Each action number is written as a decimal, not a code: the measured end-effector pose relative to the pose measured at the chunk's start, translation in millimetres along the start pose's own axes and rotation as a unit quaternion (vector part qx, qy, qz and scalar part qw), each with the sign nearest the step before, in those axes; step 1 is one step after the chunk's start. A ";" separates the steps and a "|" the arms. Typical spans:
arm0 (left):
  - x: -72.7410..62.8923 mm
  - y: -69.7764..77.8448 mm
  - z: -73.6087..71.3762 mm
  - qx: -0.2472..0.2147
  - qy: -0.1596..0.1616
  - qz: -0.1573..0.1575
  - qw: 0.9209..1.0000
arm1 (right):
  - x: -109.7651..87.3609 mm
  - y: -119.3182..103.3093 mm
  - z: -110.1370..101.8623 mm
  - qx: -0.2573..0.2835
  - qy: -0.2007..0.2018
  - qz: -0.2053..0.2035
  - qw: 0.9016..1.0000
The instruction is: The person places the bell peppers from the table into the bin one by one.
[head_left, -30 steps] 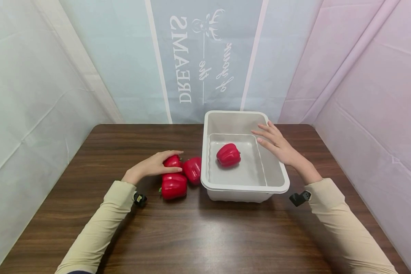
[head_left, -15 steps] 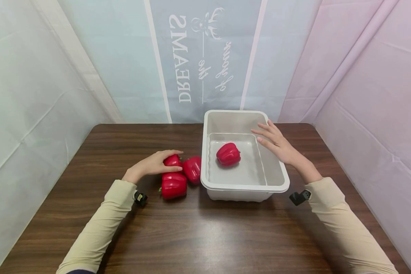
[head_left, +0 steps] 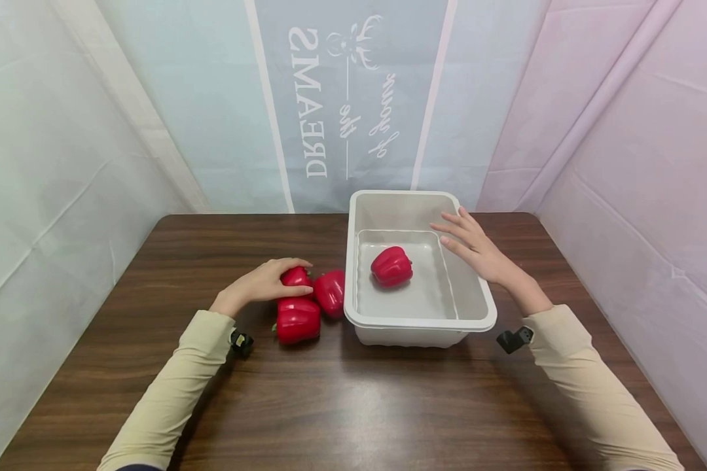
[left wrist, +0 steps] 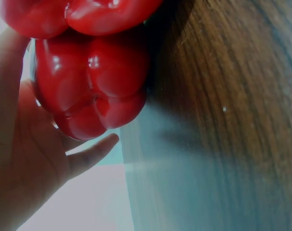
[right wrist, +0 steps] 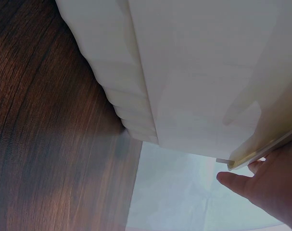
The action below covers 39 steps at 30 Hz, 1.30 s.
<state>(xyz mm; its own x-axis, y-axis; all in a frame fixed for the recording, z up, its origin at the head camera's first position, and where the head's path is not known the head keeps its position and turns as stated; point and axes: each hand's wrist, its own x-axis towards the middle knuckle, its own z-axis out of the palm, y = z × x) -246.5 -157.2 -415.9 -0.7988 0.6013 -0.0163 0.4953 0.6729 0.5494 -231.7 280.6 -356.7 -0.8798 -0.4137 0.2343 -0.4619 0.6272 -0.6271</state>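
Observation:
My left hand [head_left: 262, 281] holds a glossy red bell pepper [head_left: 296, 277] from above, thumb on the near side and fingers on the far side. In the left wrist view that bell pepper [left wrist: 90, 82] sits within the hand's curve. A second bell pepper [head_left: 298, 320] lies just in front of it, its green stem to the left. The third bell pepper [head_left: 330, 293] is beside the light grey bin [head_left: 421, 323]. Inside the bin is one more bell pepper [head_left: 392, 267]. My right hand [head_left: 474, 248] reaches over the bin's right rim, fingers spread and holding nothing.
A dark wood-grain table [head_left: 259, 405] carries everything. Behind it hangs a pale blue printed cloth [head_left: 353, 98], with white cloth walls on the left and right. Table surface extends in front of the bin and left of the bell peppers.

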 end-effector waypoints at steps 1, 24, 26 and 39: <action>0.5 -0.2 -0.2 0.000 0.000 0.001 1.000 | -0.1 0.1 -0.1 0.000 0.000 0.000 1.000; 1.1 2.2 -6.2 0.005 0.010 0.005 1.000 | -0.7 -1.3 -0.3 0.000 -0.001 0.005 1.000; 0.8 2.1 -6.8 0.006 0.013 0.005 1.000 | -0.7 -1.3 -0.1 0.000 -0.001 0.005 1.000; -0.4 3.6 -13.5 -0.006 0.015 -0.003 1.000 | -1.2 -0.6 -0.3 0.003 0.003 0.000 1.000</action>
<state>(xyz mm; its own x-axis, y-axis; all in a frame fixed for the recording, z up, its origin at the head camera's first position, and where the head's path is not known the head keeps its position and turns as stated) -249.0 -160.8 -402.6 -0.8122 0.5833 0.0051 0.4860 0.6719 0.5588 -230.4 280.9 -356.4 -0.8808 -0.4089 0.2388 -0.4607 0.6235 -0.6317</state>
